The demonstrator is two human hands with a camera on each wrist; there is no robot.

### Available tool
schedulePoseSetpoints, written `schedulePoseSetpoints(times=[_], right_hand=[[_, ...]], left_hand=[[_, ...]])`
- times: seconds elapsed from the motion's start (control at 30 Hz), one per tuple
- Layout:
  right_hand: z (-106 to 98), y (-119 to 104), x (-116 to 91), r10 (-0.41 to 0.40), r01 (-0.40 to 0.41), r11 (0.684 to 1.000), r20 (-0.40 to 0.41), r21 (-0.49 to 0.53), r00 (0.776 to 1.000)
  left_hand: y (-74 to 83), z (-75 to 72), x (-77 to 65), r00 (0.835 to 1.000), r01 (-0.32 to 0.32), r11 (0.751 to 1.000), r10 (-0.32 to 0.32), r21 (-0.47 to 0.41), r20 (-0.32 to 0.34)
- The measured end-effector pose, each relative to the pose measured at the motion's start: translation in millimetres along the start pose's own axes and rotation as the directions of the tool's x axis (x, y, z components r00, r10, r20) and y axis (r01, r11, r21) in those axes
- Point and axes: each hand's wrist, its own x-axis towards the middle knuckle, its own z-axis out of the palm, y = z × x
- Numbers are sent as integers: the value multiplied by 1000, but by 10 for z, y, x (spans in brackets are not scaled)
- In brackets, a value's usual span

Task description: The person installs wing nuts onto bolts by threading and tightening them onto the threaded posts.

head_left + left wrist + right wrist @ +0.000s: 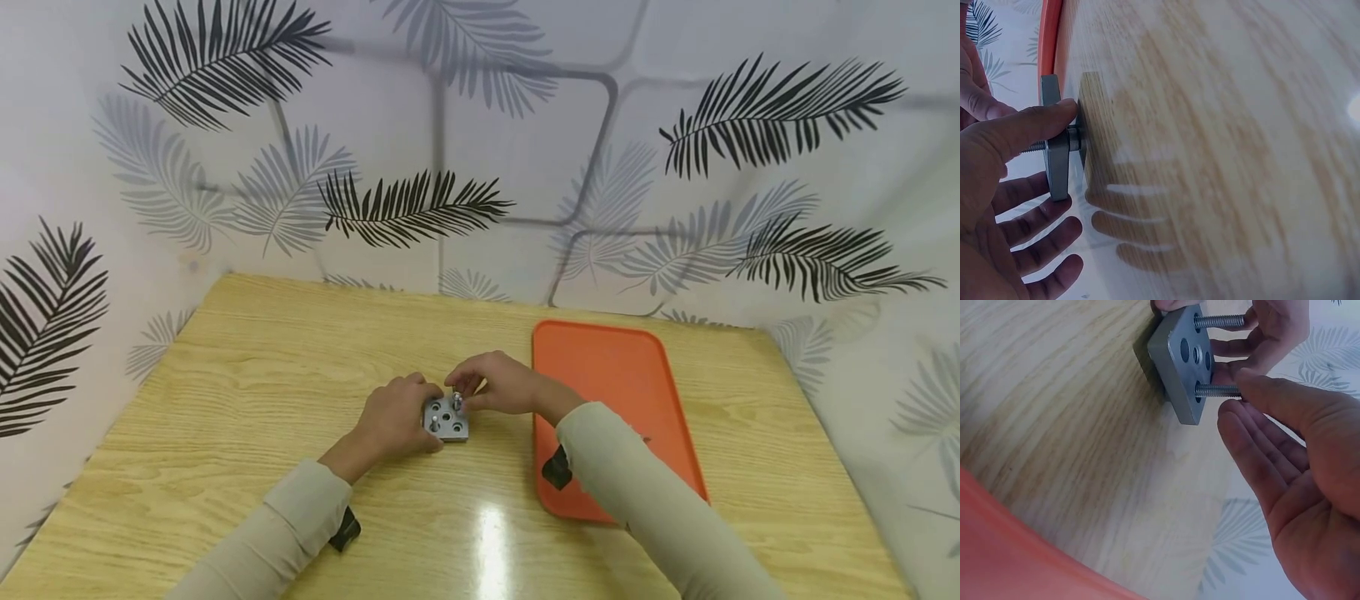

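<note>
A square grey metal plate (pixel 447 429) with several holes is held just above the wooden table. Two threaded bolts stand up through it: one bolt (pixel 1219 321) at the far corner, the other bolt (pixel 1215 390) at the near one. My left hand (pixel 393 417) grips the plate by opposite edges, thumb on the near side. Under the plate, a bolt head (pixel 1074 139) shows in the left wrist view. My right hand (pixel 504 383) pinches the tip of the near bolt between thumb and forefinger; whether a small nut is hidden there I cannot tell.
An orange-red tray (pixel 600 358) lies to the right on the wooden table (pixel 315 333), under my right forearm. Its inside is partly covered by the sleeve. A leaf-patterned cloth (pixel 495 150) rises behind the table's back edge.
</note>
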Motion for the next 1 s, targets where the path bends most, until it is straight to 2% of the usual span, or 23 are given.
schedulePoseSetpoints(times=[0.2,0.7,0.83,1.0], right_hand=[[43,14,5,60,-59,998,-52,34,997],[108,89,-63,106,-72,980,-183,185,977],[111,95,-64,109,-69,976,-187,204,976],[83,118,-80,109,-78,974,-140,212,984]], left_hand=[[0,-7,0,1000,0,1000,0,4,0],[17,-21,3,1000,7,1000,-7,-9,-10],[12,-28,7,1000,9,1000,-9,7,-12],[12,-5,24,1000,16,1000,-16,5,-2]])
